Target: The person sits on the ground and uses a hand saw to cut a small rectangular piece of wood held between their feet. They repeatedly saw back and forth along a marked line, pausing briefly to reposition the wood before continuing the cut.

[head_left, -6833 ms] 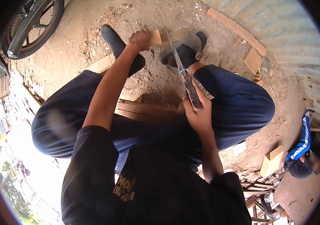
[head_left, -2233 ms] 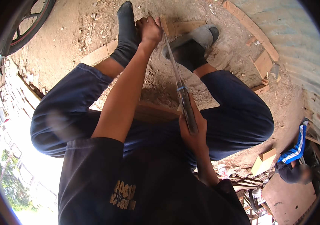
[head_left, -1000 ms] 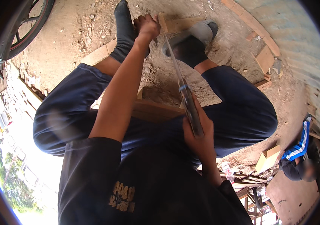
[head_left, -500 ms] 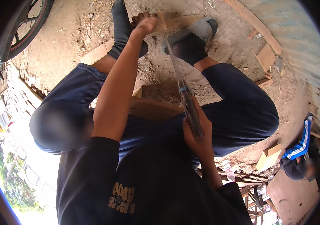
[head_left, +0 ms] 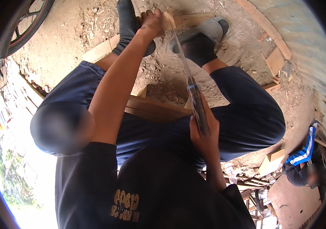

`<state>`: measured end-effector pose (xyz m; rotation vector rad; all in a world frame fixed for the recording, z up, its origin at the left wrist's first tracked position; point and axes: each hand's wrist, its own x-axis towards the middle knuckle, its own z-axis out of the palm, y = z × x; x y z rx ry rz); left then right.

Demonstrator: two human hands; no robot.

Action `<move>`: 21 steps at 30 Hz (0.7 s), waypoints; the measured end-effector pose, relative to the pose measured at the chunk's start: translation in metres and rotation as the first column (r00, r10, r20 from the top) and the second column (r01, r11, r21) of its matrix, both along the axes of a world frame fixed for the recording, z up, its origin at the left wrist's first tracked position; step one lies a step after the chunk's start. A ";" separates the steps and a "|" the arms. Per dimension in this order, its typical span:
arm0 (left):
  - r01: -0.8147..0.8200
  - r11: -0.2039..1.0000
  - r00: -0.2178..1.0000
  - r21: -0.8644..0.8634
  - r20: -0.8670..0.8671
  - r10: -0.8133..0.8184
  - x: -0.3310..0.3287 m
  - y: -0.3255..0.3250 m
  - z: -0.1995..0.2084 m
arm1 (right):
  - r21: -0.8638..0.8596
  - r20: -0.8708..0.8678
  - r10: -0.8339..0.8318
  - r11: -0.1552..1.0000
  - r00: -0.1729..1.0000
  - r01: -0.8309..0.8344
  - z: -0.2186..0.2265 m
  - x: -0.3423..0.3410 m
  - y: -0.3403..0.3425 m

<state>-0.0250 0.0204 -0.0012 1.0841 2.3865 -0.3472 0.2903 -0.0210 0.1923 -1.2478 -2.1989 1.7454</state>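
Handsaw drawn back toward the lap, its far end at the wood

Compared with the earliest frame, the handsaw [head_left: 181, 53] sits closer to the body, and less of its blade reaches past the wood piece [head_left: 168, 21]. The left foot [head_left: 127, 26] has also swung, so its sock now points to the upper edge, right beside the left hand [head_left: 151, 23].

The saw has a long, narrow grey blade tapering away from the person, a dark, worn handle and a light blue band where the two meet. The right hand [head_left: 205, 128] is wrapped around that handle. The wood piece is pale and flat-faced, lying on the dirt floor [head_left: 159, 76] between the feet; the left hand is at its left end with bent fingers, though whether it grips or only presses cannot be told. Whether the blade sits in a cut is too small to tell.

A longer wooden strip [head_left: 197, 19] runs rightward from there, partly covered by the grey slipper [head_left: 212, 30] on the right foot. The left hand hides the wood piece's near end. Farther off are a wheel [head_left: 27, 28], an open box [head_left: 271, 162] and another person [head_left: 304, 154] in blue trousers.
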 end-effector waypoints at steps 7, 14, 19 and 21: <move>0.016 1.000 1.000 0.023 -0.027 -0.016 -0.006 0.002 -0.017 | -0.074 0.031 0.014 0.997 0.999 -0.012 -0.003 -0.024 0.005; 0.098 0.995 0.992 0.014 -0.079 -0.096 -0.009 0.005 -0.031 | -0.078 -0.023 -0.081 0.994 0.996 0.078 0.011 0.006 -0.002; 0.174 0.983 0.983 -0.062 -0.050 -0.177 -0.032 0.004 -0.072 | 0.022 -0.080 0.017 1.000 0.997 -0.015 -0.008 -0.024 0.013; 0.066 0.998 0.997 0.007 0.041 -0.067 -0.006 0.010 -0.012 | 0.076 -0.076 0.011 0.997 0.997 -0.005 -0.006 -0.009 0.008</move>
